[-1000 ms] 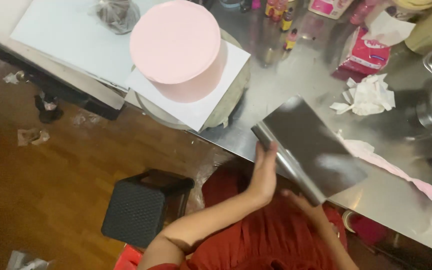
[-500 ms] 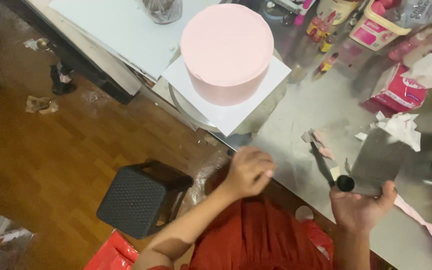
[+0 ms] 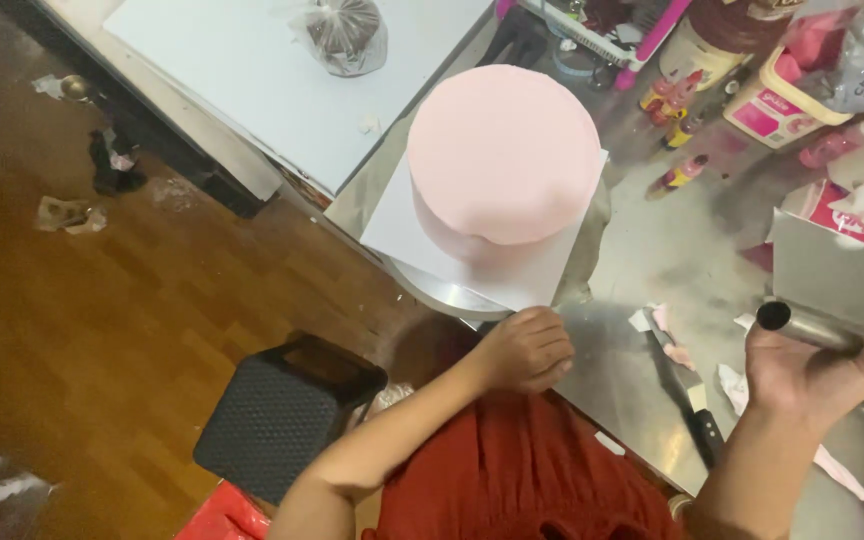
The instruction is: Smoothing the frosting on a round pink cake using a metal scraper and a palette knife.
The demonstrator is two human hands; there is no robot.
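Red cloth covers the person's lap at the bottom edge of the view, with both bare forearms reaching up from it toward a steel worktable (image 3: 652,250). The left hand (image 3: 527,350) sits at the near rim of that table, its fingers curled together into a loose fist that holds nothing, knuckles just short of the white board under the cake. The right hand (image 3: 812,370) is raised over the table further right, fingers and thumb wrapped around the tubular handle of a metal scraper (image 3: 837,285); the open dark end of the tube points left, and the flat grey blade stands up behind the fingers. Between the two hands a black-handled knife (image 3: 690,395) lies flat on the steel, among small scraps of pink and white trimmings.

Down on the wooden floor, just left of the left arm, stands a black stool (image 3: 282,420).

Just beyond the left fist, a square white cake board (image 3: 397,215) rests on a round turntable, and on it stands the pink cake (image 3: 502,155), tall, round and smooth-sided. To its right, small colouring bottles (image 3: 680,175) stand and lie on the steel, near pink-and-white tubs and packets by the far right edge.

Farthest off, at the top left, a large pale board (image 3: 252,80) carries a clear bag (image 3: 344,32) of something dark.
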